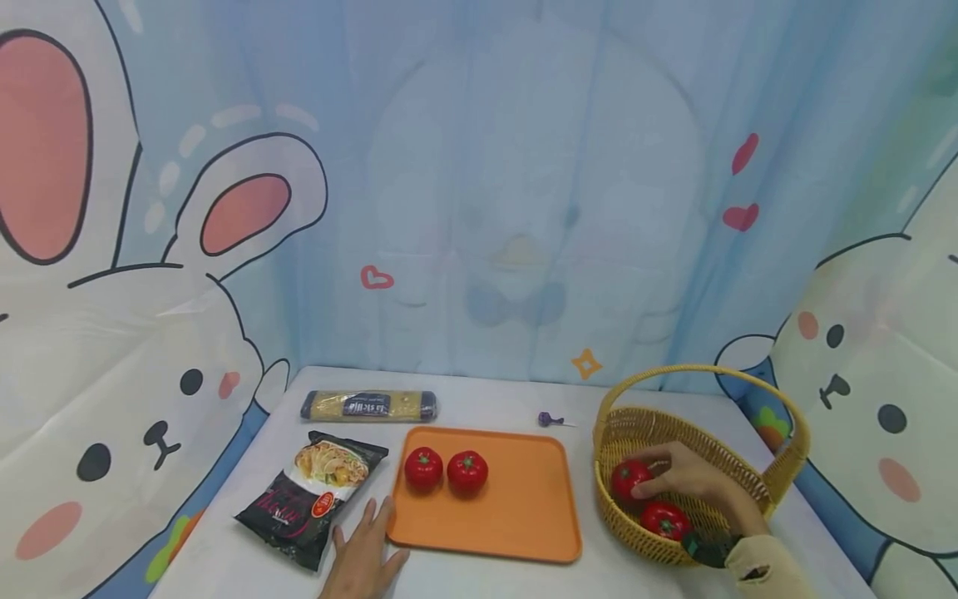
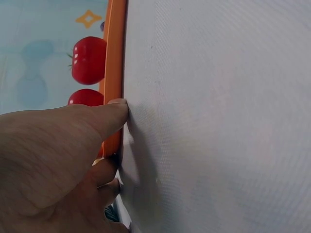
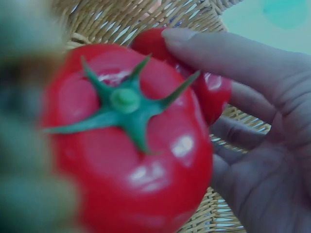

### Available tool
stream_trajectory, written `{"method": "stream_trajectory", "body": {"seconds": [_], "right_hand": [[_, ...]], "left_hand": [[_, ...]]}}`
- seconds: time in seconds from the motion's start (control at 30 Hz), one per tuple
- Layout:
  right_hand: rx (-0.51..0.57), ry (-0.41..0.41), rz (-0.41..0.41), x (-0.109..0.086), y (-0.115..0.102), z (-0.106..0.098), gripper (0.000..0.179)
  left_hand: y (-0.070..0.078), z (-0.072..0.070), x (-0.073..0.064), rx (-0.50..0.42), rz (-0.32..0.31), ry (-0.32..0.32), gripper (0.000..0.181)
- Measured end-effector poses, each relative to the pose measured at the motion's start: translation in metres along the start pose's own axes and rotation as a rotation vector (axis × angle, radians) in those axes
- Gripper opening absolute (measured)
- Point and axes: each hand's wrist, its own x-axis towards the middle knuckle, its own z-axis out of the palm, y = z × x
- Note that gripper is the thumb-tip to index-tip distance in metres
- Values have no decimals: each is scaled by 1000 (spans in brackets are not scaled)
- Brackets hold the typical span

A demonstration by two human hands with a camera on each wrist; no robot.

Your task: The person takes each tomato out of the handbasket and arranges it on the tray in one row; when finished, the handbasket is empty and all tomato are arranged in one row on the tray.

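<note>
Inside the wicker basket (image 1: 636, 424), my right hand (image 1: 692, 478) grips a red tomato (image 1: 629, 477), thumb and fingers around its sides. A second tomato (image 1: 666, 520) with a green stem lies nearer in the same basket; in the right wrist view this stemmed tomato (image 3: 126, 160) fills the front, partly covering the gripped one (image 3: 214, 94). My left hand (image 1: 362, 557) lies with spread fingers at the near left corner of the orange tray (image 1: 524, 499), its thumb (image 2: 114, 114) at the rim. On the tray stand two more tomatoes, a left one (image 1: 423, 469) and a right one (image 1: 467, 472).
A black noodle bag (image 1: 310, 499) lies left of the tray. Behind it is a long pasta pack (image 1: 369, 406). A small purple-headed lollipop (image 1: 551, 419) lies beyond the tray. The basket's tall handle (image 1: 699, 368) arches over my right hand. A printed curtain (image 1: 479, 208) hangs behind the white table.
</note>
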Motion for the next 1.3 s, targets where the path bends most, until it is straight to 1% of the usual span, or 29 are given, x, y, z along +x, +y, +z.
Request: {"method": "stream_trajectory", "body": {"seconds": [0.1,0.2,0.37,0.5,0.67,0.87,0.9,1.0,1.13,1.2,1.3], "right_hand": [[16,5,-36,-2,3,1,57],[18,17,-50,-3,1,2,59],[-11,49,-76,-10,-12,0,59],[-13,71,-109,-17,-22,-5,56],[13,82,-123,-25,-30,-8,55],[52,103,-96,-38,-47,-10,56],[60,101,-104,-41,-50,-10,56],[80,96,-121,-47,-58,-11,55],[109,98,-150,-53,-70,-10,53],[110,102,-188,-56,-77,-9,52],[112,105,-237,-60,-87,-5,51]], "left_hand": [[0,0,-1,4,13,8,81],[0,-2,-2,9,7,1,81],[0,-2,-1,4,-27,-23,81],[1,0,0,-5,-29,-30,82],[2,0,0,-7,-27,-30,81],[3,-1,0,-7,-27,-32,81],[4,-1,0,-6,-27,-34,81],[3,-1,-1,-9,-17,-27,81],[2,-2,-3,-15,19,6,80],[2,-3,-5,-15,35,20,80],[2,-3,-5,-14,44,25,79]]}}
